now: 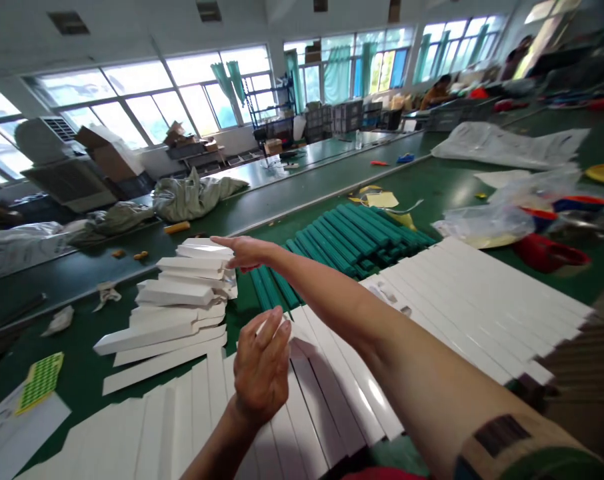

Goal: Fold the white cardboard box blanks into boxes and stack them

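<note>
Our right hand (252,255): index extended at far end of white box pile (175,293), grip unclear | our left hand (263,370): fingers bent, together, over white box row (327,380) (we can't tell if pinching) | table (422,193) beneath

The right arm (367,320), bare, runs diagonally from the lower right corner to the centre of the frame, crossing above the left hand (262,370). The right hand (249,253) points leftward, index finger extended, the others curled beneath. The left hand, lower centre, is raised from its wrist (246,410), fingers upward and bent.
</note>
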The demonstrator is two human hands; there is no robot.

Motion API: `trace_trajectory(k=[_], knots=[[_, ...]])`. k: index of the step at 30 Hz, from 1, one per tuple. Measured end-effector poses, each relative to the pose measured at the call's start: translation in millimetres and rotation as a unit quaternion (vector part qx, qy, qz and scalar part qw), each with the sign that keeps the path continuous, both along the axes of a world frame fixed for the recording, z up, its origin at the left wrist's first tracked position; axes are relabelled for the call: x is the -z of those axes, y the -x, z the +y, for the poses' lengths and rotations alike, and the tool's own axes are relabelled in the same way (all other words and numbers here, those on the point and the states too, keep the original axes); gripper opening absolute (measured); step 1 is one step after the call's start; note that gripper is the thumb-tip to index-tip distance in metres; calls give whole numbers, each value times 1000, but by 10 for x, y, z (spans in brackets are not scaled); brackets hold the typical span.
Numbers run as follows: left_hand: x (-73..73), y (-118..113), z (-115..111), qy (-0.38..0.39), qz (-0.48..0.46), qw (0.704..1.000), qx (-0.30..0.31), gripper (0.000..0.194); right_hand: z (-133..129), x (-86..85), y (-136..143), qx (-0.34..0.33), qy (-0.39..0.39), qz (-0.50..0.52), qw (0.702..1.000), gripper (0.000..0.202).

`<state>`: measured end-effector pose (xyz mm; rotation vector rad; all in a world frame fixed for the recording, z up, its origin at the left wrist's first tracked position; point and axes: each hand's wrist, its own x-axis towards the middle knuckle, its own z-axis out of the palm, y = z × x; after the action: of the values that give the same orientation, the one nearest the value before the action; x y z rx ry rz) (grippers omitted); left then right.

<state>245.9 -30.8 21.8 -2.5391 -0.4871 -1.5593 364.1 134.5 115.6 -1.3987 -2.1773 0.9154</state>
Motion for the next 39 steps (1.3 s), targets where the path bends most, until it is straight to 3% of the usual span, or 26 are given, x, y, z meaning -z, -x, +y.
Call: trace_trajectory(k=[2,5,8,11,14,16,19,23,27,33,36,39], knots=[[-6,-7,-14,-1,-2,1000,0,42,77,-106,141,1,13,23,1000,86],[3,2,-10,3,-8,1000,8,41,38,-14,-55,37,24,59,997,83],[22,21,28,8,-18,1000,10,41,-223,331,-674,133,23,85,987,64],[46,48,75,0,-31,1000,4,42,-760,784,-1532,332,31,97,938,34],[70,76,98,0,-39,999,-8,40,-1450,1188,-2278,487,23,61,871,34],[80,86,92,8,-37,999,-11,39,-1843,1420,-2565,549,32,49,834,31],[83,80,70,14,-27,1000,-7,40,-2169,1720,-2673,583,67,60,808,30],[74,61,41,11,-17,1000,-7,41,-2187,1948,-2558,604,112,81,785,31],[47,54,13,5,-26,1000,-8,41,-2090,1947,-2489,624,142,90,764,23],[49,83,17,-2,-44,999,-7,42,-2148,1715,-2488,621,132,71,769,18],[70,94,3,4,-45,999,-9,42,-1899,1491,-2254,556,95,65,823,22],[64,75,-64,17,-42,999,2,39,-1272,1117,-1588,390,89,96,911,43]])
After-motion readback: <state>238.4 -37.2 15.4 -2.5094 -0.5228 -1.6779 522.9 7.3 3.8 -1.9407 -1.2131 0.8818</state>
